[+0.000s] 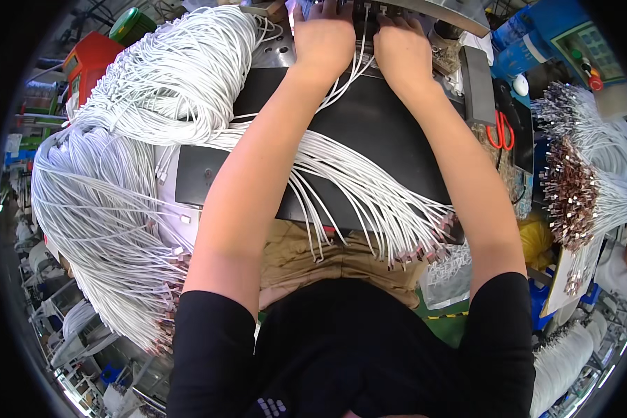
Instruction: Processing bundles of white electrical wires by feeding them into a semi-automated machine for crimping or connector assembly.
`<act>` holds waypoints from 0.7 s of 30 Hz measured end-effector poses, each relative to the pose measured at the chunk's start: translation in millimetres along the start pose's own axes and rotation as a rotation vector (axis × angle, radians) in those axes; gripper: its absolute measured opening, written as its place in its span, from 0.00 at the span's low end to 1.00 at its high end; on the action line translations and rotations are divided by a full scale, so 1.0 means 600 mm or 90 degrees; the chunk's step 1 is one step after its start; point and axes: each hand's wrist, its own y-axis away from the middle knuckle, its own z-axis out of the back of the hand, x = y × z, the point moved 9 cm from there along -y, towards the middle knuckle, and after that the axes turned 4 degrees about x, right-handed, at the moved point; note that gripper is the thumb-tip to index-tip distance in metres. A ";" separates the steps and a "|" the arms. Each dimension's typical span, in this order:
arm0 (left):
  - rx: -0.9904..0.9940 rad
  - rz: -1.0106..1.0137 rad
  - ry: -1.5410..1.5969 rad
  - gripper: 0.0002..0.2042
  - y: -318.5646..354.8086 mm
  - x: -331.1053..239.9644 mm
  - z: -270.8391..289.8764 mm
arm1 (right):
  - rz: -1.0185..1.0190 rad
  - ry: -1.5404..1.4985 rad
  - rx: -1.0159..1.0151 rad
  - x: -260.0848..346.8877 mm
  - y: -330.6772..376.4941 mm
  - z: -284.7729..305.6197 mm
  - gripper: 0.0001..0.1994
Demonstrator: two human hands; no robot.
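Both my arms stretch forward to a dark metal fixture (pixel 367 15) at the top edge of the view. My left hand (pixel 324 43) is at its left side, with the fingertips cut off by the frame edge. My right hand (pixel 403 50) is at its right side, its fingers bent down and their tips hidden. White cables (pixel 359 59) run from the fixture between my hands and down over a black work surface (pixel 390 118). Under my left forearm a fan of white cables (pixel 369 177) with small brownish connectors hangs over the near edge toward my lap.
Big bundles of white cable (pixel 181 76) are heaped at the left, with more (pixel 97 195) hanging below. Red-handled scissors (pixel 500 131) lie at the right beside a grey block (pixel 478 87). Farther right hang cable bunches with brown connectors (pixel 571 195). A clear bag (pixel 447 279) sits near my lap.
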 end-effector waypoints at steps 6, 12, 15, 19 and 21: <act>-0.004 -0.004 0.231 0.21 0.044 0.014 0.070 | -0.055 -0.253 0.077 -0.016 0.037 0.055 0.18; 0.463 0.169 1.217 0.16 0.475 0.057 0.142 | -0.438 -0.478 -0.380 -0.219 0.450 0.276 0.11; 0.485 0.384 1.569 0.18 0.623 0.027 0.129 | -0.418 -0.261 -0.173 -0.179 0.618 0.276 0.11; 0.119 0.824 1.360 0.17 0.764 0.113 0.022 | -0.423 -0.399 0.221 -0.011 0.773 0.124 0.06; 0.063 0.783 1.229 0.11 0.773 0.162 -0.006 | -0.353 -0.392 0.314 0.042 0.768 0.100 0.08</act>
